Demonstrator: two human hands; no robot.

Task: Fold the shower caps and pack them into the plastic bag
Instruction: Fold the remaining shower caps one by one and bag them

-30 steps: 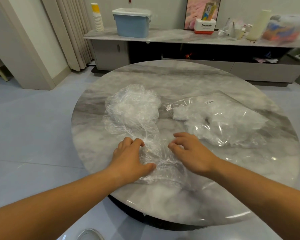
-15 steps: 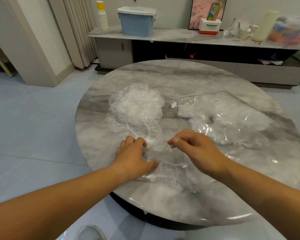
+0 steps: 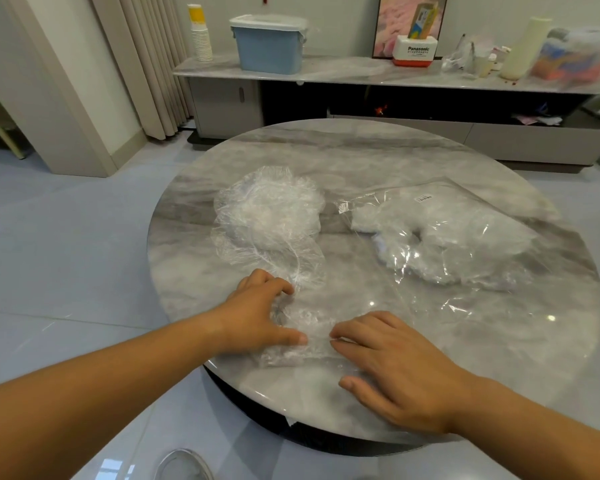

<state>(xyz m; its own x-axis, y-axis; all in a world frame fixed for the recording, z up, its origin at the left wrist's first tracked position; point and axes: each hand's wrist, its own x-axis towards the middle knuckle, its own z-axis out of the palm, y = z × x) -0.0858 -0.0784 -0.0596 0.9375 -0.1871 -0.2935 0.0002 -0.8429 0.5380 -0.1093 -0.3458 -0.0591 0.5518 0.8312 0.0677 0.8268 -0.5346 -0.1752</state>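
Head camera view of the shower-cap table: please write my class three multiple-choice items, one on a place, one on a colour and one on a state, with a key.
1. Where does the plastic bag lie from the loose pile of shower caps?
A. To its right
B. To its left
C. On the floor

2. What colour is the lidded box on the sideboard?
A. Red
B. Blue
C. Green

3. What are the left hand and right hand doing?
A. Hanging in the air
B. Holding the bag open
C. Resting on one shower cap on the table

Key:
1 A, the bag lies on the table's right half.
2 B, its body is pale blue.
3 C, both hands lie on the crumpled cap at the near edge.
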